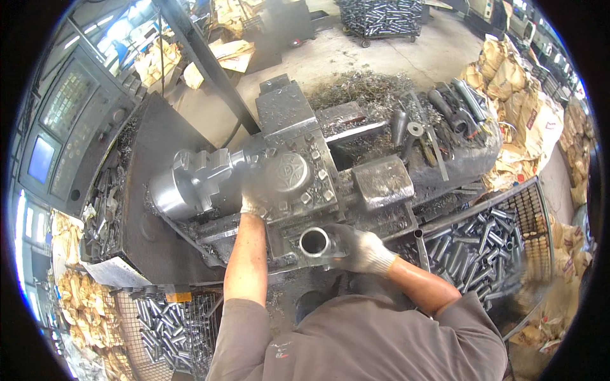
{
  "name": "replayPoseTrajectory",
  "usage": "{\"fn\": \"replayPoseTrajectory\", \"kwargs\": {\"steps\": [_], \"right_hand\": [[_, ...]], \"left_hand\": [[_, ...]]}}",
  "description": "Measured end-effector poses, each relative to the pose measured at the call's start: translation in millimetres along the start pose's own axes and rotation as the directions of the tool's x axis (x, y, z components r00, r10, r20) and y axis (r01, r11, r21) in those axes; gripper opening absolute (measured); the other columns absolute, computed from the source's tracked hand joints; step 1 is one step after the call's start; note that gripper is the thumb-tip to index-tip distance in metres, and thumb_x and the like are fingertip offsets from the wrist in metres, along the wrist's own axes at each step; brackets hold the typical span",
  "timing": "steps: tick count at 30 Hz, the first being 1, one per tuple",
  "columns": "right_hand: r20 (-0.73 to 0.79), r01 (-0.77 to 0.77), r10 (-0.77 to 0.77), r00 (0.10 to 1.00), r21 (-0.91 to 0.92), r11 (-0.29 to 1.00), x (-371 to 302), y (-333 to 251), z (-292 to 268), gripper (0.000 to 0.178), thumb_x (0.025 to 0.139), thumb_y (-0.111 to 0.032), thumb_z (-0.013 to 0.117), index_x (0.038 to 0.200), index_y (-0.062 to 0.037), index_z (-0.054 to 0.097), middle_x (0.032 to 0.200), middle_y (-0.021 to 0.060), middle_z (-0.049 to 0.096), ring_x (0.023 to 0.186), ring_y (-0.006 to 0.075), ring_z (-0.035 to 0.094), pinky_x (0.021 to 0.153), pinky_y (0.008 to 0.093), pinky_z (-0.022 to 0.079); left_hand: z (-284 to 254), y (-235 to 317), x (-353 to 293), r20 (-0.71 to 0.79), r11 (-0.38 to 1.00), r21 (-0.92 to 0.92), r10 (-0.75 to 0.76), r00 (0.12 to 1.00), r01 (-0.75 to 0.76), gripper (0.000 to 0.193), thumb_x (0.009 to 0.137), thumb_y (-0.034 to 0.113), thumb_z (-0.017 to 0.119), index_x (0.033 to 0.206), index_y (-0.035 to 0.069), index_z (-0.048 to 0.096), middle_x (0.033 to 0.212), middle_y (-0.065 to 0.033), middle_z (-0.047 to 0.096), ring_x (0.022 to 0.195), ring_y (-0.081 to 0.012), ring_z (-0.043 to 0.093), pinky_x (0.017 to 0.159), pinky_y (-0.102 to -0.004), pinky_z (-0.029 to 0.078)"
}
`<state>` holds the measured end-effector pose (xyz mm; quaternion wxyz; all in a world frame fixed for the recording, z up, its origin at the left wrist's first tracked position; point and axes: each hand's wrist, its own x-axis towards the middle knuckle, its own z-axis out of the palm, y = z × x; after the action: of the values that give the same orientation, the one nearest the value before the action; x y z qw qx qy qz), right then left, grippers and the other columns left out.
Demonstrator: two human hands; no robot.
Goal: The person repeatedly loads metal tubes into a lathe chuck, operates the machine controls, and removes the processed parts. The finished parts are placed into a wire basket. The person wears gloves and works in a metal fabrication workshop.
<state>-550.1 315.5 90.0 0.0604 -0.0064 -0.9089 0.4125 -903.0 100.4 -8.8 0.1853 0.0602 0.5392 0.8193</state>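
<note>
In front of me is a lathe with a shiny three-jaw chuck (181,187) at its left. A short metal workpiece (237,159) projects from the jaws toward the square tool post (291,173). My left hand (253,197), in a dirty white glove, reaches in between chuck and tool post; its fingers are smeared and partly hidden against the dark metal. Nearer to me, my right hand (362,249) in a grey-coated glove is closed around a metal tube (305,242), its round open end turned up toward me. The tube's length is hidden.
A control panel (63,127) stands left. Metal tubes (480,247) fill a wire basket at right; more parts (166,330) lie in another at lower left. Tools (454,117) and a steel ruler (432,136) lie on the lathe's right end. Swarf (359,89) is heaped behind.
</note>
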Motion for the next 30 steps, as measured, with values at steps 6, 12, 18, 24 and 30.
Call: {"fn": "replayPoseTrajectory", "kwargs": {"steps": [6, 12, 18, 24, 30], "right_hand": [[0.011, -0.422, 0.425, 0.905, 0.143, 0.895, -26.5, 23.4, -94.7, 0.052, 0.087, -0.023, 0.086, 0.134, -0.0065, 0.071, 0.114, 0.0141, 0.079, 0.096, 0.0211, 0.077, 0.089, 0.0354, 0.061], [-0.299, -0.18, 0.215, 0.93, 0.14, 0.974, 15.2, 33.0, -160.3, 0.035, 0.089, -0.01, 0.083, 0.122, 0.0, 0.076, 0.112, 0.0137, 0.08, 0.102, 0.0166, 0.076, 0.092, 0.0322, 0.061], [0.006, 0.231, -0.351, 0.936, -0.763, 0.603, 148.8, 55.4, -222.3, 0.043, 0.082, -0.013, 0.082, 0.122, -0.0055, 0.071, 0.116, 0.0144, 0.075, 0.109, 0.0317, 0.073, 0.094, 0.0457, 0.06], [0.144, 0.09, 0.442, 0.885, -0.986, 0.14, 194.3, 200.7, -216.5, 0.021, 0.093, -0.016, 0.067, 0.111, -0.0117, 0.078, 0.111, 0.0135, 0.08, 0.1, 0.0286, 0.078, 0.083, 0.0461, 0.062], [0.366, 0.21, 0.228, 0.902, -0.834, 0.51, 244.3, 79.8, -216.6, 0.023, 0.086, -0.032, 0.079, 0.092, -0.0093, 0.081, 0.083, 0.0148, 0.078, 0.078, 0.0297, 0.078, 0.072, 0.0444, 0.064]], "left_hand": [[31.8, 9.3, 9.4, -0.113, 0.969, -0.025, 0.243, 0.963, -0.248, 0.076, 0.103, 0.075, 0.047, 0.113, 0.003, 0.069, 0.102, -0.0163, 0.076, 0.091, -0.0332, 0.073, 0.083, -0.0495, 0.062], [143.8, 188.0, 7.6, -0.005, 0.355, 0.736, 0.855, 0.519, -0.577, 0.054, 0.102, 0.057, 0.059, 0.11, 0.005, 0.069, 0.098, -0.0189, 0.071, 0.089, -0.0335, 0.068, 0.081, -0.0422, 0.057], [91.7, 255.4, 68.7, -0.015, -0.176, 0.981, 0.346, 0.938, 0.081, 0.064, 0.09, 0.042, 0.082, 0.138, 0.004, 0.066, 0.133, -0.0275, 0.07, 0.124, -0.0427, 0.069, 0.108, -0.0489, 0.054], [104.5, 178.6, 0.9, 0.392, -0.649, 0.701, 0.004, 0.92, -0.296, 0.068, 0.065, 0.051, 0.094, 0.114, 0.008, 0.075, 0.12, -0.0151, 0.072, 0.121, -0.0353, 0.065, 0.109, -0.0482, 0.049], [81.4, 147.4, 12.3, 0.443, -0.602, 0.761, 0.212, 0.871, -0.24, 0.043, 0.06, 0.026, 0.088, 0.097, 0.009, 0.075, 0.109, -0.0105, 0.072, 0.114, -0.0345, 0.064, 0.103, -0.0487, 0.05]]}}
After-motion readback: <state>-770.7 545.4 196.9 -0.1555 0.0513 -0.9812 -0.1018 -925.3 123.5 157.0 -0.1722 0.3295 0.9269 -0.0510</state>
